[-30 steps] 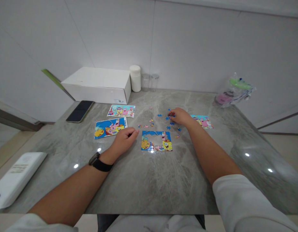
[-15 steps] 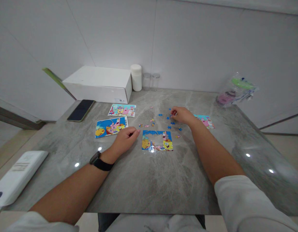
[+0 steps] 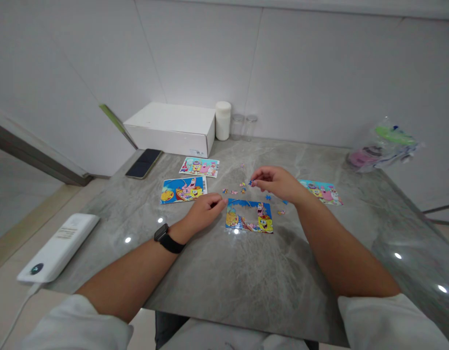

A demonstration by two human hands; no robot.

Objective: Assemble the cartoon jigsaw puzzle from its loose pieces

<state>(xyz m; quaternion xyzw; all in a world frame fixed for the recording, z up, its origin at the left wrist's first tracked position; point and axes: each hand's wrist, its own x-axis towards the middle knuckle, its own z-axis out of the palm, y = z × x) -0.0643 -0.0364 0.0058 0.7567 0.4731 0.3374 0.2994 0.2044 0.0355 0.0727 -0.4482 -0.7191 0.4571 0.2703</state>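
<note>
A partly built cartoon jigsaw puzzle (image 3: 249, 216) lies on the grey marble table (image 3: 246, 272), its middle still a bare gap. My left hand (image 3: 206, 209) rests curled on the table just left of the puzzle, a black watch on its wrist. My right hand (image 3: 275, 182) is raised a little above the table behind the puzzle, pinching a small blue puzzle piece (image 3: 250, 183) between thumb and fingers. Loose puzzle pieces (image 3: 234, 188) are scattered behind the puzzle, beneath and beside that hand.
Three cartoon picture cards lie around: one (image 3: 183, 189) left of the puzzle, one (image 3: 199, 166) behind it, one (image 3: 321, 190) at right. A white box (image 3: 171, 127), white jar (image 3: 223, 120), two clear jars, a phone (image 3: 144, 163), a white device (image 3: 59, 248) and a plastic bag (image 3: 379, 146) stand around the edges.
My right hand has lifted off the scattered pieces with a blue piece pinched and drawn back toward the puzzle. The view has swung left. My left hand has stayed by the puzzle.
</note>
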